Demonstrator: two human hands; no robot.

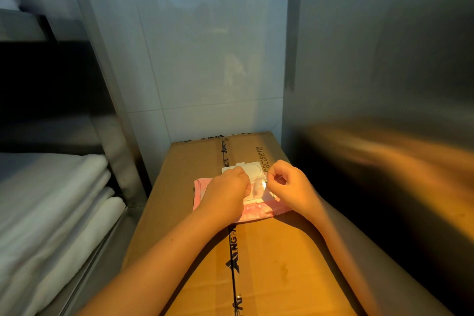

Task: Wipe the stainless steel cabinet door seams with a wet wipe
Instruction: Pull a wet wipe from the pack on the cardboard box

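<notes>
Nearest the camera, both forearms reach over the cardboard box (269, 251), which serves as the counter here. On the middle of its taped top lies the pink wet wipe pack (256, 209). The left hand (225, 187) holds the pack down with curled fingers, whose tips are hidden at the opening. The right hand (289, 182) pinches a thin shiny tab (264, 182) between thumb and forefinger (seal film or a wipe's corner, too small to tell).

Several things could go wrong from here. If the left hand eases off, a sharp pull could lift the light pack off the box or slide it towards the edge. A bunched pull could drag out several wipes, and a thin sheet may tear at the slot. The white flip lid (250, 169) stands open on the pack's far side, and left that way the wipes would dry out.

The pack's contents are hidden, and the box is taped shut, so nothing of its contents shows either. Left of the box, a steel shelf (120, 161) holds folded white towels (51, 200). Right of the box stands the stainless steel cabinet door (384, 59), untouched, and no seam line can be made out clearly. Behind the box is a tiled wall (192, 59).
</notes>
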